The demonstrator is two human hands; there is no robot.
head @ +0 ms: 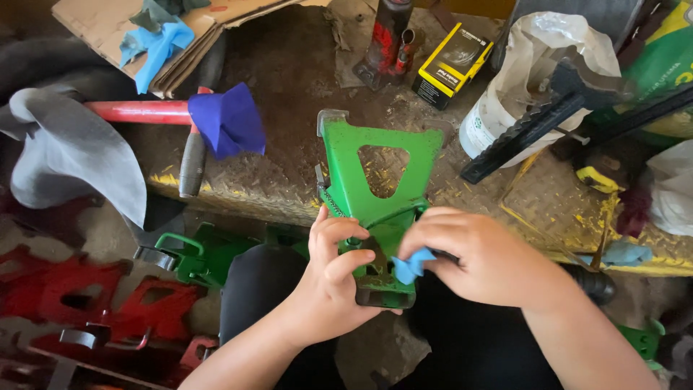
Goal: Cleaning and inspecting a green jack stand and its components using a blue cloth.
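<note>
Green jack stand [375,180] gripped by left hand [333,271], right hand [482,256] pinching blue rag [411,266] against it.

Bare forearms, no sleeves — left hand [333,278], right hand [482,258] ungloved — dark trousers.

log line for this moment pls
left hand: grips green jack stand | right hand: presses blue cloth to it | stand leans on bench

The hands [404,263] cover the green stand's [379,184] lower middle, most of the blue rag [411,266] is hidden, perhaps folded.
</note>
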